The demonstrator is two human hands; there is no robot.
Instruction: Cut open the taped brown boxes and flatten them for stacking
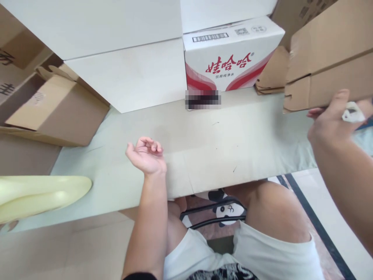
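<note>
My left hand (148, 155) hovers over the pale cloth-covered table (204, 144), palm turned up. Its fingers are loosely curled but apart, and nothing is in them. At the right edge, my right hand (330, 120) grips the lower edge of a brown cardboard box (335, 54), with the thumb on the near face and fingertips underneath. The box is tilted and partly cut off by the frame. Just beyond the right wrist is a small white object (353, 112) that I cannot make out.
White boxes (125, 77) stand along the back, beside a white-and-red water carton (233, 62). Flattened brown cardboard (272, 74) lies right of it. An open brown box (70, 109) is at left, near a glossy pale-yellow object (43, 194). Below the table edge are my knees and a panda-patterned seat (229, 214).
</note>
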